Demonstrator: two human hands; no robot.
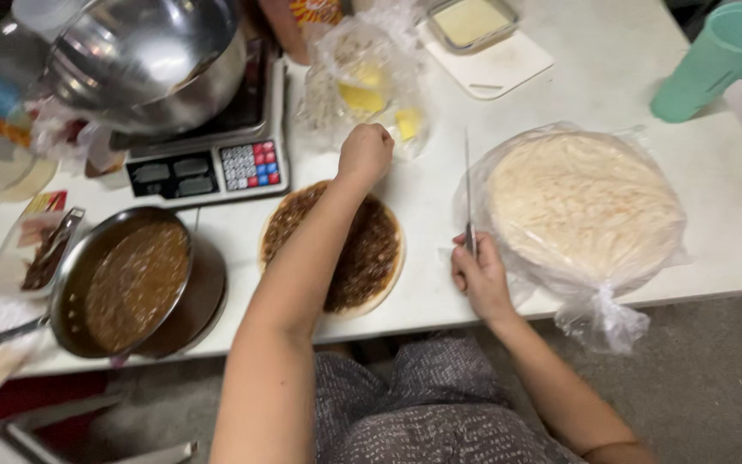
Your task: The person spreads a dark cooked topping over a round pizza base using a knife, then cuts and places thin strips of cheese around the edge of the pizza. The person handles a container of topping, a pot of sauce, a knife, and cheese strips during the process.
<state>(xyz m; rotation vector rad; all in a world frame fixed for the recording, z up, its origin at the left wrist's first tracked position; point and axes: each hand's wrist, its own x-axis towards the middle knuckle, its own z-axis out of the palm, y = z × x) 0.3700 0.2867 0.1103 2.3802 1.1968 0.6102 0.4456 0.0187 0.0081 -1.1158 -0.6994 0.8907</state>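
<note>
A round flatbread covered with brown minced filling lies on the white table in front of me. My left hand is closed in a fist just beyond its far edge, next to a clear plastic bag holding pale and yellow food. What the fist holds is hidden. My right hand grips the handle of a knife whose blade points away from me, lying between the topped flatbread and a stack of plain flatbreads in a clear plastic bag.
A pan of brown filling sits at the left table edge. Behind it a metal bowl rests on a digital scale. A white cutting board with a container and a green cup stand at the back right.
</note>
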